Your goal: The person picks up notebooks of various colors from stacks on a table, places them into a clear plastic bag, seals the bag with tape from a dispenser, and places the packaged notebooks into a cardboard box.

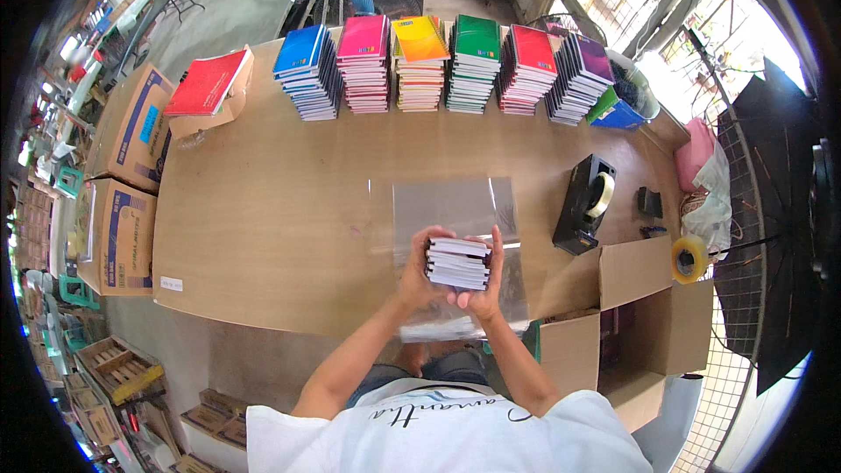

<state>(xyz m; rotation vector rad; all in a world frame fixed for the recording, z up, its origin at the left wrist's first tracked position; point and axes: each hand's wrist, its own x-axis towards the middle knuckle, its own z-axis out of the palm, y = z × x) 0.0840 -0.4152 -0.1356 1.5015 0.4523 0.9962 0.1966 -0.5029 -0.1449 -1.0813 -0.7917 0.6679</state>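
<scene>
A small stack of spiral notebooks (458,264) is held between my two hands, its white page edges facing up. My left hand (418,273) wraps the stack's left side, and my right hand (487,285) presses its right side with the fingers pointing away from me. Under them a sheet of clear plastic (451,197) lies flat on the wooden table (272,210), reaching over its near edge. Along the far edge stand notebook piles with blue (302,48), pink (363,35), yellow (419,38), green (477,39), red (533,45) and purple (589,60) covers.
To the right is a black tape dispenser (578,210) with a roll in it. An open cardboard box (569,350) stands at the near right, a tape roll (689,259) beside its flap. Cardboard boxes (123,236) line the left edge; red notebooks (206,83) lie at the far left.
</scene>
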